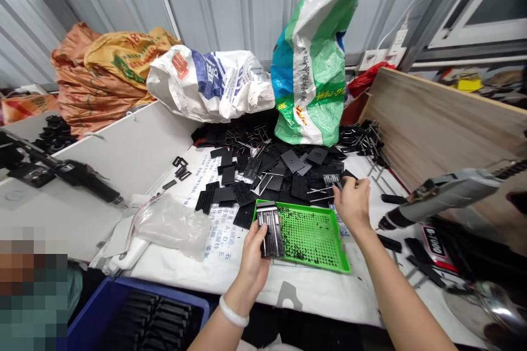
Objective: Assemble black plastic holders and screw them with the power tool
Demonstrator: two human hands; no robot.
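Observation:
My left hand [256, 252] is closed around a black ribbed plastic plate [272, 235], held upright over the left end of a green perforated tray [345, 255]. Many tiny black pieces, too small to name, lie in the tray. My right hand [354, 204] reaches past the tray's right edge to the pile, fingers bent together beside a ribbed black part [331, 180] and thin metal rods. What those fingertips pinch, if anything, is hidden. Behind the tray spreads a heap of flat black plates [294, 162] with metal rods among them.
A grey electric screwdriver [444, 197] lies at the right, a black one [88, 178] at the left. A clear plastic bag [173, 225] rests on the white cloth. Below it stands a blue bin [201, 303] holding black parts. A green-white sack [313, 77] stands behind. Someone sits at the lower left.

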